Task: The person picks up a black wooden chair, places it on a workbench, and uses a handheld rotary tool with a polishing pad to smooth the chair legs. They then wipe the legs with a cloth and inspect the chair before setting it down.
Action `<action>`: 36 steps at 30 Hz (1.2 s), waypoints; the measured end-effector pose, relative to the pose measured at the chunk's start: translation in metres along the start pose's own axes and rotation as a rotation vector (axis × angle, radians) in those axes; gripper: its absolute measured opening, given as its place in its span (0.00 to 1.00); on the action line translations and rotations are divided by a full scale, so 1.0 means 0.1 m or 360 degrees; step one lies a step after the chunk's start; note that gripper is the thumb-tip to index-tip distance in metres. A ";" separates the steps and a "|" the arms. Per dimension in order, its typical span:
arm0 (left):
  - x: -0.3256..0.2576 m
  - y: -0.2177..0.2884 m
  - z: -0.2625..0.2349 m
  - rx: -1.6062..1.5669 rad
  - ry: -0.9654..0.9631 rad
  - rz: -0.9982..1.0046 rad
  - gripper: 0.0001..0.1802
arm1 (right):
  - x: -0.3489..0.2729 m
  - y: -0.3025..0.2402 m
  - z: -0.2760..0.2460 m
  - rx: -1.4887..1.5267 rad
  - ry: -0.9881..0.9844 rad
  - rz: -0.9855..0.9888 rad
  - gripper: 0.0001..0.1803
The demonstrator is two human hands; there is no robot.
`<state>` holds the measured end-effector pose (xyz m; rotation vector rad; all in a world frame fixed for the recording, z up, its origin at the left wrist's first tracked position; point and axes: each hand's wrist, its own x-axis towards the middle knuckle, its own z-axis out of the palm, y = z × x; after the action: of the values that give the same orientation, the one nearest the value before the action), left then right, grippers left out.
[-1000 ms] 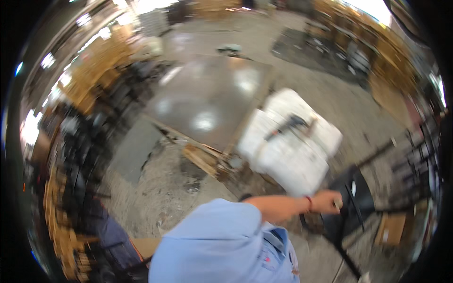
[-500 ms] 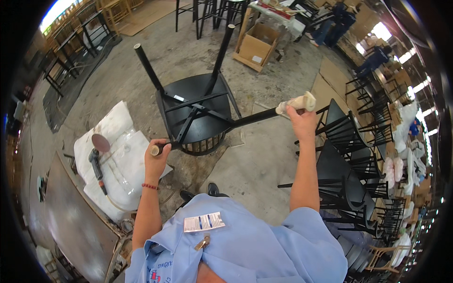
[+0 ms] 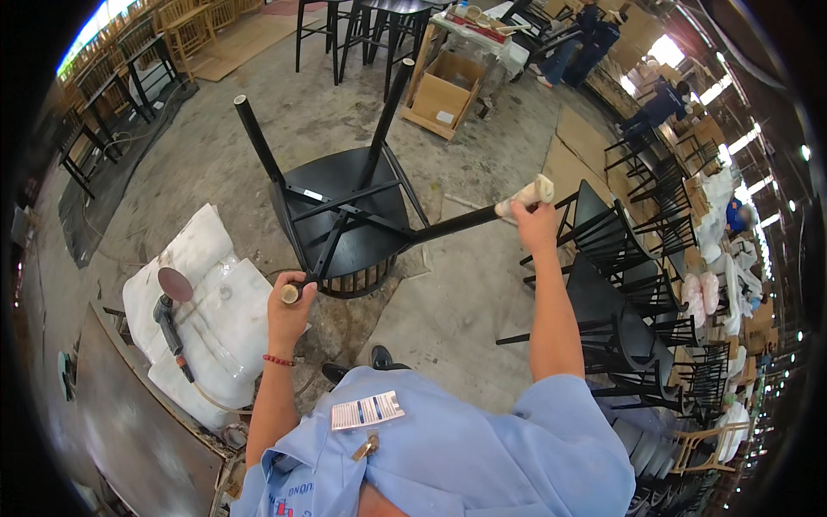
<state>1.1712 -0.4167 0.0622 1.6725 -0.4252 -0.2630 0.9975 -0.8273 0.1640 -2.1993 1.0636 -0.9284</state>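
Observation:
A black wooden chair is upturned in front of me, its legs pointing up and outward and the crossed braces under the seat facing me. My left hand is closed around the near left leg, close to its pale bare end. A cream-coloured soft wrapping, cloth or foam, covers the end of the leg on the right. My right hand grips that leg end through the wrapping, fingers closed. The two far legs stick up untouched. The spindled backrest shows partly beneath the seat.
At my left, a handheld disc sander with a hose lies on white padding, beside a brown-grey tabletop. Black chairs crowd the right. Farther off are a cardboard box, tall stools and other people.
The whole view has shifted slightly, so chair and surroundings sit a little farther left. Both hands keep their holds on the same legs.

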 end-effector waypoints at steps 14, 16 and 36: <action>0.00 0.00 -0.04 0.0105 -0.0101 0.0070 0.12 | 0.02 0.18 -0.05 0.0200 0.0111 0.0114 0.10; 0.03 0.03 -0.05 0.0142 -0.0098 0.0044 0.13 | 0.04 0.11 -0.11 0.0379 -0.0124 0.0389 0.15; 0.10 0.27 -0.11 0.0207 -0.0163 -0.0136 0.16 | 2.68 -1.29 1.91 0.0369 -0.0389 -0.0396 0.16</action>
<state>1.1812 -0.4143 0.0912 1.8124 -0.4559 -0.3927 1.3244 -0.9456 0.2279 -2.2093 0.5504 -0.8127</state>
